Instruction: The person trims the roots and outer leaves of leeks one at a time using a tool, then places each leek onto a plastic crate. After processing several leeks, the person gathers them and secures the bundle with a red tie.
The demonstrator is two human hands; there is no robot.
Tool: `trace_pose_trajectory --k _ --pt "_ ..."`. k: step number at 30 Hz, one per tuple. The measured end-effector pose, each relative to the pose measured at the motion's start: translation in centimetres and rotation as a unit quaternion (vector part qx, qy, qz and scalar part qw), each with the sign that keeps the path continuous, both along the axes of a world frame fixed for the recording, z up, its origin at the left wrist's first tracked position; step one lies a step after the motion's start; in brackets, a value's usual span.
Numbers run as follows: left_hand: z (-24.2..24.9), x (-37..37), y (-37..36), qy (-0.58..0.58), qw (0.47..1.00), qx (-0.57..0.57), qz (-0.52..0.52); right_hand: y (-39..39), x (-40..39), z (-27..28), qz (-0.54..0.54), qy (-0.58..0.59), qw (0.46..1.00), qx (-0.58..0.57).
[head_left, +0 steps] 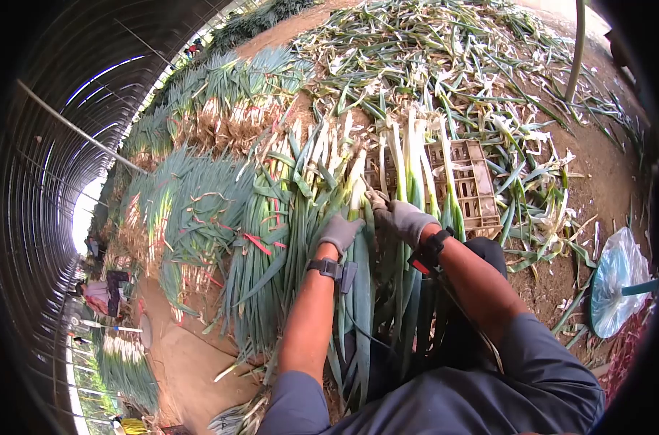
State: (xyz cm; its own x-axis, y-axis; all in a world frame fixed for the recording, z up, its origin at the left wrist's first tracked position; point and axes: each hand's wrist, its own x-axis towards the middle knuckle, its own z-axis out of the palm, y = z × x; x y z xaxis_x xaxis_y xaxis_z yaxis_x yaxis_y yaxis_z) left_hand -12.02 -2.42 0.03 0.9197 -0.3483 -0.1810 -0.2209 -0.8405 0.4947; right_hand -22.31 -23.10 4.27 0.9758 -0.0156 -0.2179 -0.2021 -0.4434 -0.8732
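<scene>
My left hand (339,233) and right hand (405,219) rest on leeks (358,290); a crate (474,188) lies beyond them, bundles (192,210) to the left.

A bundle of long green onions (358,239), white stalks pointing toward twelve o'clock, lay across the lap, leaves trailing toward six.

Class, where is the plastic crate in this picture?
The plastic crate lies on the ground right of centre in the head view, just beyond the right hand, with long leeks lying across it.
</scene>
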Motion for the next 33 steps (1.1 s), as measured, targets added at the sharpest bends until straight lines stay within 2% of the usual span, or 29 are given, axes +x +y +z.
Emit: trace_pose_trajectory --k 1,4,5,8,9,12,13,16,19,21,22,24,25,28,29,30,32,33 --pt "-0.6 0.2 0.6 -0.003 1.000 -0.020 -0.009 0.3 -0.1 -0.3 0.027 -0.039 0.999 -0.016" --pt "-2.8 0.4 2.0 0.022 0.996 -0.082 0.014 1.1 0.7 -1.8 0.029 0.028 0.993 -0.112" --pt "-3.4 0.0 2.0 -0.022 0.997 -0.067 0.008 1.3 1.0 -2.5 -0.009 0.004 0.992 -0.124" --pt "-0.2 -2.4 0.0 0.022 0.999 0.008 0.034 2.3 2.2 -1.4 -0.011 0.024 0.993 -0.119" --pt "-0.3 -2.6 -0.3 0.025 0.999 0.027 0.033 2.2 2.5 -0.3 -0.015 0.059 0.987 -0.147" --pt "-0.2 -3.7 -1.0 0.018 0.997 0.063 0.039 2.2 4.1 0.5 -0.032 0.055 0.987 -0.149" --pt "0.3 -3.9 -1.1 0.031 0.996 0.077 0.030 2.1 4.7 0.7 -0.021 0.085 0.982 -0.168" --pt "0.5 -4.0 -0.9 0.043 0.996 0.073 0.030 2.3 6.0 1.0 0.006 0.076 0.982 -0.171" --pt "-1.3 -3.3 -0.3 0.045 0.998 0.023 0.027 2.1 6.7 1.1 0.060 0.080 0.971 -0.219" --pt "-4.2 -2.1 0.6 0.046 0.999 -0.016 0.001 1.1 9.0 -3.4 0.068 0.028 0.970 -0.233" --pt "-4.3 -1.8 0.8 0.044 0.998 -0.035 -0.012 1.0 9.5 -3.9 0.072 0.002 0.968 -0.241" --pt "-3.1 -2.4 1.1 0.057 0.997 -0.049 -0.005 1.0 9.3 -3.0 -0.003 0.067 0.982 -0.177" --pt "-1.7 -2.9 1.1 0.063 0.997 -0.055 -0.002 1.4 5.9 2.7 -0.034 0.114 0.990 -0.072" --pt "1.8 -3.3 1.2 0.042 0.998 -0.055 0.000 -1.7 3.7 0.4 -0.016 0.062 0.997 -0.043" --pt "2.5 -2.6 1.1 0.066 0.997 -0.041 0.020 -2.0 2.2 -0.4 -0.052 0.037 0.996 0.065" --pt "3.3 -2.1 0.8 0.032 0.998 -0.041 0.017 -2.9 1.4 -1.0 -0.021 0.029 0.996 0.078" --pt "4.2 0.0 0.1 -0.053 0.997 -0.053 0.000 -4.5 -0.8 0.3 0.012 0.051 0.990 0.129" --pt "7.6 0.2 -1.2 -0.055 0.998 0.012 0.009 -4.9 -2.3 2.3 0.014 0.081 0.983 0.163"
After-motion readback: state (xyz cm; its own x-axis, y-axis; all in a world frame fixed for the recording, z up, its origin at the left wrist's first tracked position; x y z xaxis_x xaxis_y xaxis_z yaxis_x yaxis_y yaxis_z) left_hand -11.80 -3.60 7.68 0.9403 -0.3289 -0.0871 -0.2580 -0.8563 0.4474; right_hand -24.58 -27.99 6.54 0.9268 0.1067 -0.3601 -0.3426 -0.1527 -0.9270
